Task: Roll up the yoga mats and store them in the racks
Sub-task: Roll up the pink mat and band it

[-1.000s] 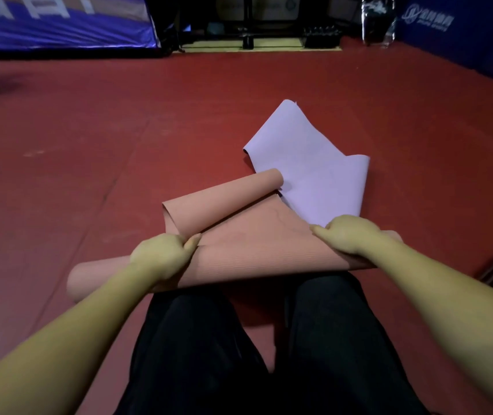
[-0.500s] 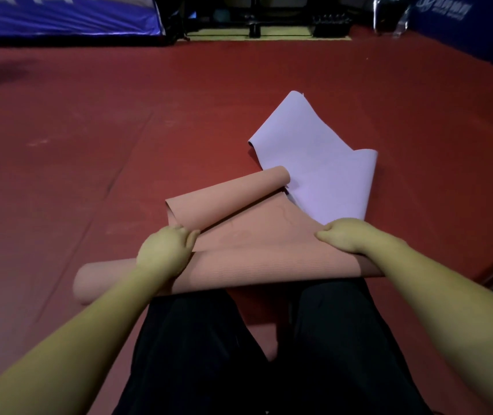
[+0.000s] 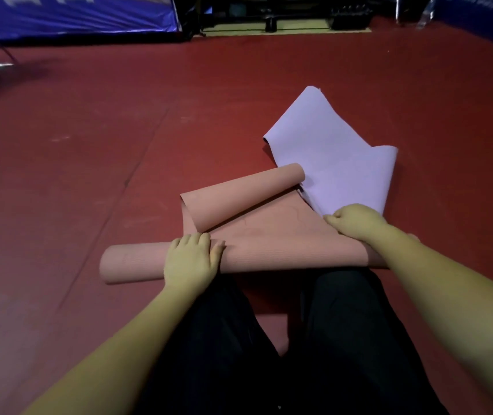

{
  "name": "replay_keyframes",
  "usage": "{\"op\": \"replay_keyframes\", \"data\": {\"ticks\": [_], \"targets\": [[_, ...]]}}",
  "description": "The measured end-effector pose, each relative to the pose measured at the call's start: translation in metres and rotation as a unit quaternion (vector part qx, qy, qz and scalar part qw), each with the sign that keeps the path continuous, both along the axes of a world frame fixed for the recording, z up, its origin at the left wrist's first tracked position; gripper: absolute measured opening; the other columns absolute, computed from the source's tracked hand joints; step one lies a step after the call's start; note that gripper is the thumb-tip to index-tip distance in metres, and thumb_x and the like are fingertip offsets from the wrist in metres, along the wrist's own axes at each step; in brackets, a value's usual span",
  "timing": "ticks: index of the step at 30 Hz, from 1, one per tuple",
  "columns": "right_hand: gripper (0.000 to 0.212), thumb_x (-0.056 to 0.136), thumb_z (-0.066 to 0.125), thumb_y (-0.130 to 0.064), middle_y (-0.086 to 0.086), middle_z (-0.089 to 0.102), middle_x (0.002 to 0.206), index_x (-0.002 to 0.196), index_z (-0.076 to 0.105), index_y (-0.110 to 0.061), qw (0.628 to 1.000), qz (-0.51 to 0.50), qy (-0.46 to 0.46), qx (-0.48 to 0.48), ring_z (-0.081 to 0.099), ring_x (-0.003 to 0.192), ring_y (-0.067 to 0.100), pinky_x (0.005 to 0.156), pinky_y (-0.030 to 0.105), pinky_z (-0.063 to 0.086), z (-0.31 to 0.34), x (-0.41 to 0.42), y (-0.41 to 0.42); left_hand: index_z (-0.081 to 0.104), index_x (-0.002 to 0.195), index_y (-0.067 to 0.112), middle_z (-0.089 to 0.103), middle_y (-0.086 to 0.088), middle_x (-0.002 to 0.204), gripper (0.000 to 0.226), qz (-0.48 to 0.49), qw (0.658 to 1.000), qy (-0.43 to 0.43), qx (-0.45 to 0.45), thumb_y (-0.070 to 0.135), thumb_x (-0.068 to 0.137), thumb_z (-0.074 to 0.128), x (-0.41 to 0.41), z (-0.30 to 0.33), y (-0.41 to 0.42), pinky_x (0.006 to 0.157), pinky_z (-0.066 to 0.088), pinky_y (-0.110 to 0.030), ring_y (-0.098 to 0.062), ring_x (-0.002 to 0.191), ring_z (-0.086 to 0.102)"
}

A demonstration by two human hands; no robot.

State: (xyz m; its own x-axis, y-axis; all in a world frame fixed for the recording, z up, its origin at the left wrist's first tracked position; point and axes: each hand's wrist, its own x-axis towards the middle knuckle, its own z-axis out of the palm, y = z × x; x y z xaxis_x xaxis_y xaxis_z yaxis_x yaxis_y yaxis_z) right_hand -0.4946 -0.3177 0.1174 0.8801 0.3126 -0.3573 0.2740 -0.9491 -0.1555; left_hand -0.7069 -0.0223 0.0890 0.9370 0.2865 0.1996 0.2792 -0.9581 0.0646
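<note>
The left hand [image 3: 190, 259] is laid flat, fingers spread, on the pink mat [image 3: 269, 250] roll; the right hand [image 3: 356, 224] is pressed on its right part, fingers curled over. The roll lies across the knees. Its far end is curled beside the purple mat [image 3: 338, 163]. Bare red floor [image 3: 104, 145] is seen left and ahead.

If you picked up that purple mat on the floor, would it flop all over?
Probably yes. The thin lilac yoga mat already lies bent, one end folded over, so it looks soft and would likely droop from a hand. It also seems light, since its edge curls up by itself. The salmon-pink yoga mat beside it curls the same way.
</note>
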Motion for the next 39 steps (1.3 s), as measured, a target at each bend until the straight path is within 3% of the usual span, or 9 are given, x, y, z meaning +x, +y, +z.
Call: {"op": "replay_keyframes", "data": {"ticks": [6, 10, 12, 16, 19, 25, 33, 35, 39], "targets": [[0.059, 0.102, 0.033, -0.049, 0.01, 0.06, 0.075, 0.06, 0.055, -0.014, 0.991, -0.018, -0.127, 0.049, 0.051, 0.077, 0.03, 0.064, 0.034, 0.031, 0.015, -0.019, -0.016, 0.065, 0.074, 0.013, 0.07, -0.009, 0.078, 0.057, -0.027, 0.999, 0.043, -0.018, 0.048, 0.094, 0.025, 0.021, 0.008, 0.004, 0.066, 0.043, -0.039, -0.035, 0.074, 0.065], [0.052, 0.091, 0.038, -0.063, 0.003, 0.065, 0.089, 0.083, 0.065, -0.019, 0.977, 0.055, -0.201, 0.049, 0.062, 0.088, 0.03, 0.066, 0.033, 0.038, -0.005, -0.041, -0.034, 0.07, 0.096, 0.013, 0.071, -0.015, 0.098, 0.065, -0.009, 0.996, 0.089, -0.031, 0.052, 0.101, 0.019, 0.042, 0.01, 0.01, 0.076, 0.045, -0.04, -0.038, 0.092, 0.065], [0.066, 0.083, 0.029, -0.07, 0.004, 0.068, 0.097, 0.099, 0.067, -0.018, 0.972, 0.094, -0.212, 0.038, 0.064, 0.09, 0.031, 0.075, 0.037, 0.045, -0.017, -0.056, -0.039, 0.069, 0.106, 0.015, 0.07, -0.015, 0.106, 0.06, 0.0, 0.991, 0.122, -0.053, 0.05, 0.104, 0.021, 0.052, 0.011, 0.014, 0.08, 0.046, -0.04, -0.037, 0.099, 0.063], [0.06, 0.089, 0.033, -0.064, 0.007, 0.067, 0.091, 0.088, 0.066, -0.015, 0.968, 0.07, -0.236, 0.039, 0.063, 0.088, 0.033, 0.072, 0.038, 0.04, -0.015, -0.058, -0.033, 0.07, 0.108, 0.014, 0.068, -0.015, 0.11, 0.067, 0.009, 0.984, 0.159, -0.074, 0.054, 0.103, 0.016, 0.059, 0.017, 0.015, 0.082, 0.047, -0.04, -0.036, 0.102, 0.062], [0.042, 0.096, 0.043, -0.054, 0.005, 0.065, 0.092, 0.079, 0.058, -0.018, 0.973, 0.057, -0.221, 0.037, 0.061, 0.091, 0.031, 0.067, 0.033, 0.029, -0.006, -0.053, -0.026, 0.07, 0.108, 0.013, 0.068, -0.016, 0.113, 0.071, 0.017, 0.981, 0.178, -0.08, 0.057, 0.102, 0.015, 0.06, 0.025, 0.016, 0.086, 0.048, -0.041, -0.036, 0.104, 0.062], [0.045, 0.093, 0.037, -0.055, 0.005, 0.068, 0.09, 0.071, 0.057, -0.021, 0.982, 0.032, -0.185, 0.015, 0.055, 0.082, 0.027, 0.064, 0.031, 0.033, 0.007, -0.044, -0.027, 0.068, 0.116, 0.01, 0.064, -0.019, 0.122, 0.07, 0.031, 0.975, 0.201, -0.09, 0.057, 0.102, 0.018, 0.048, 0.037, 0.016, 0.094, 0.046, -0.043, -0.038, 0.112, 0.059], [0.063, 0.097, 0.033, -0.057, 0.017, 0.062, 0.127, 0.118, 0.069, -0.009, 0.997, 0.041, 0.042, -0.057, 0.056, 0.105, 0.029, 0.082, 0.029, 0.037, 0.038, -0.036, -0.028, 0.046, 0.145, 0.006, 0.038, -0.016, 0.155, 0.062, 0.062, 0.919, 0.327, -0.212, 0.051, 0.104, 0.032, 0.037, 0.052, 0.006, 0.114, 0.028, -0.038, -0.033, 0.141, 0.037], [0.064, 0.098, 0.035, -0.056, 0.017, 0.057, 0.136, 0.127, 0.063, -0.007, 0.995, 0.022, 0.075, -0.059, 0.054, 0.117, 0.029, 0.087, 0.029, 0.036, 0.037, -0.035, -0.024, 0.054, 0.138, 0.009, 0.048, -0.019, 0.146, 0.055, 0.04, 0.941, 0.297, -0.157, 0.045, 0.106, 0.027, 0.03, 0.044, 0.006, 0.108, 0.036, -0.041, -0.036, 0.132, 0.044], [0.068, 0.097, 0.038, -0.057, 0.015, 0.042, 0.152, 0.142, 0.049, -0.007, 0.99, -0.014, 0.134, -0.047, 0.042, 0.135, 0.028, 0.107, 0.033, 0.031, 0.035, -0.025, -0.016, 0.068, 0.085, 0.006, 0.065, -0.017, 0.095, 0.043, -0.01, 0.998, 0.056, -0.015, 0.034, 0.095, 0.037, 0.015, 0.036, 0.0, 0.072, 0.045, -0.043, -0.039, 0.092, 0.057]]}}
